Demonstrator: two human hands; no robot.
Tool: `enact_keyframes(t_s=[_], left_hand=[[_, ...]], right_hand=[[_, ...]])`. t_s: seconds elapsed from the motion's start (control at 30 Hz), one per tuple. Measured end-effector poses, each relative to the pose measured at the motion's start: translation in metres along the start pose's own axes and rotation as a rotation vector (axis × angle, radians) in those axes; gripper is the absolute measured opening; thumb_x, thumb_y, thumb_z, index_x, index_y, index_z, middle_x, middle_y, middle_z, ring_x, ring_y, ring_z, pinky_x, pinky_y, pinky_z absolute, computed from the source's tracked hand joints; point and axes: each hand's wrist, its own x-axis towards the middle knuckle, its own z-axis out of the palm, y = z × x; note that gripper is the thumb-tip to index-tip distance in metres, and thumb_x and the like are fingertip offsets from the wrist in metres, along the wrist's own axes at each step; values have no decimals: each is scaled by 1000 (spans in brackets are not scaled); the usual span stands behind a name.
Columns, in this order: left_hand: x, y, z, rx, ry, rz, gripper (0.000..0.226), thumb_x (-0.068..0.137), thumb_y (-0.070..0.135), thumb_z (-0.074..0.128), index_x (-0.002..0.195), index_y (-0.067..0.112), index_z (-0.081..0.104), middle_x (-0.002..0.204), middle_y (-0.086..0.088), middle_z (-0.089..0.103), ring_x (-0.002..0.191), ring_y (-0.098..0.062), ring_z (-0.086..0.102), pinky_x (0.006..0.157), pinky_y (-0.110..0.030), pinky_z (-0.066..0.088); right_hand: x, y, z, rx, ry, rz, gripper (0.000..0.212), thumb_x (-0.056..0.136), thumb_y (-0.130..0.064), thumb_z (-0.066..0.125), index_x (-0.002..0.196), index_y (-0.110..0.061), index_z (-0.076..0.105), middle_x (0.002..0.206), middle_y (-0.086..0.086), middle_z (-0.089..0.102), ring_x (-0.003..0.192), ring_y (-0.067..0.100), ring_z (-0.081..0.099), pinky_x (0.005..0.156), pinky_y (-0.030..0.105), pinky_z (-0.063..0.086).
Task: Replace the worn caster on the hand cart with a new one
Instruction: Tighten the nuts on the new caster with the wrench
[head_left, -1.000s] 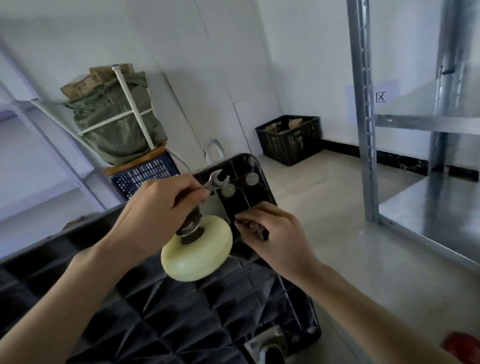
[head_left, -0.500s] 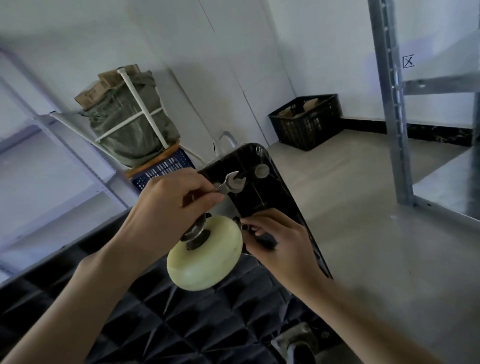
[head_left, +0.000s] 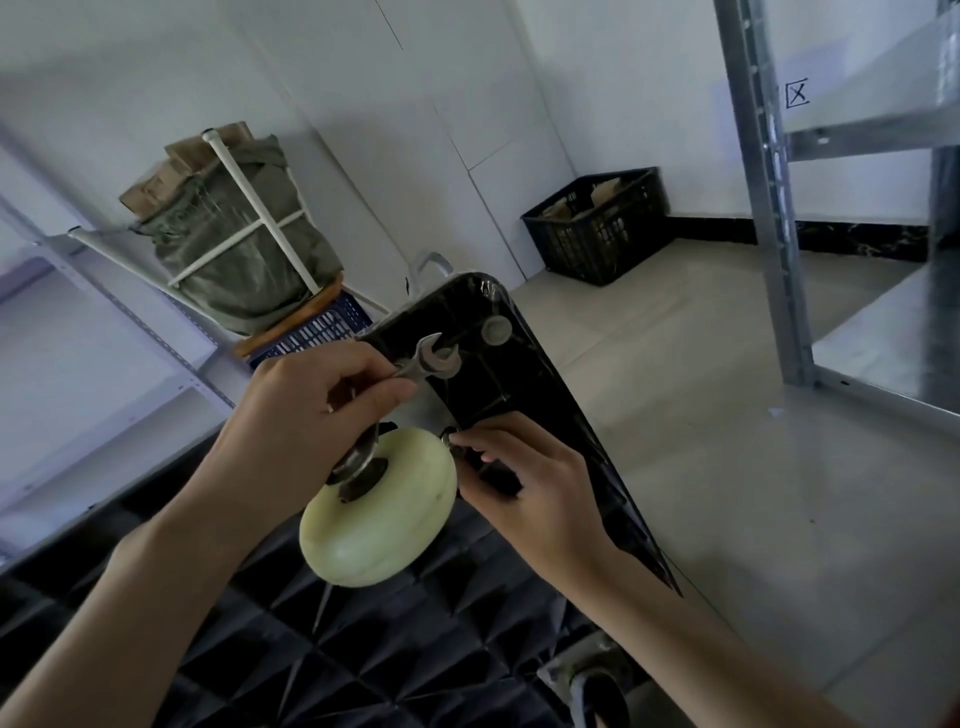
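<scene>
Shelving (head_left: 78, 322) lines the left wall beside a green sack (head_left: 244, 260) on a blue crate (head_left: 317, 330). Left hand (head_left: 306, 421) grips a wrench (head_left: 428, 361) above the cream caster wheel (head_left: 379, 514), which sits on the upturned black cart (head_left: 493, 384). Right hand (head_left: 524, 493) pinches something small at the caster's mount. Black crate (head_left: 602, 223) and metal rack (head_left: 769, 208) stand beyond.
</scene>
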Motion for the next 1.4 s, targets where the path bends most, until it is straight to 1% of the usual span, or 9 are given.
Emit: enact_keyframes(t_s=[0.27, 0.47, 0.63, 0.8, 0.87, 0.97, 1.1, 1.27, 1.4], left_hand=[[0, 0, 1, 7, -21, -13, 12, 91, 37, 67, 80, 32, 68, 73, 19, 64, 66, 1, 59, 58, -5, 37], [1, 2, 1, -3, -37, -14, 14, 90, 37, 67, 77, 34, 66, 68, 19, 63, 62, 0, 58, 59, -18, 36], [0, 3, 1, -9, -38, -20, 13, 91, 36, 66, 78, 32, 67, 66, 20, 62, 61, 2, 57, 57, -14, 33], [-1, 4, 1, -22, -36, -30, 14, 92, 34, 67, 77, 32, 66, 60, 21, 60, 57, 2, 55, 57, -22, 33], [-1, 5, 1, -15, -35, -33, 14, 91, 34, 67, 78, 32, 66, 59, 22, 59, 56, 3, 54, 57, -21, 32], [-1, 4, 1, -18, -35, -36, 14, 91, 34, 67, 78, 31, 66, 58, 21, 58, 56, 2, 54, 55, -17, 32], [0, 4, 1, -41, -41, -36, 15, 91, 35, 67, 77, 30, 66, 57, 18, 59, 54, -1, 53, 57, -23, 34], [0, 3, 1, -36, -50, -34, 14, 91, 35, 66, 78, 32, 65, 58, 19, 59, 54, 0, 54, 58, -25, 34], [-1, 2, 2, -43, -41, -37, 13, 91, 35, 66, 78, 31, 67, 58, 17, 59, 54, -1, 53, 58, -26, 35]], right_hand=[[-2, 3, 8, -11, 22, 25, 15, 88, -12, 80, 101, -7, 78, 98, 1, 72, 84, 11, 67, 74, 25, 57], [-1, 2, 12, -29, 69, 32, 15, 85, -12, 83, 98, -7, 78, 95, 2, 71, 83, 8, 66, 75, 19, 56], [-3, 1, 15, -48, 80, 39, 14, 86, -16, 82, 96, -8, 77, 92, 0, 71, 78, 11, 66, 69, 25, 56], [-2, 1, 14, -76, 89, -4, 12, 84, -11, 82, 94, -6, 77, 91, 1, 73, 79, 10, 66, 72, 22, 57], [-2, 0, 14, -96, 96, -22, 12, 83, -10, 83, 92, -6, 77, 90, 1, 73, 78, 11, 66, 71, 22, 56], [-2, -1, 15, -97, 100, -18, 11, 86, -16, 80, 90, -7, 77, 88, 0, 72, 76, 11, 65, 68, 23, 56], [0, -3, 16, -96, 112, 38, 19, 88, -26, 79, 87, -8, 74, 86, -1, 70, 75, 9, 64, 65, 23, 54], [-3, -3, 13, -93, 55, 36, 15, 90, -22, 78, 99, -10, 75, 93, -1, 69, 83, 11, 64, 69, 26, 55], [-3, -1, 13, -98, 50, 19, 15, 91, -22, 78, 101, -11, 77, 94, 1, 68, 82, 13, 63, 69, 27, 55]])
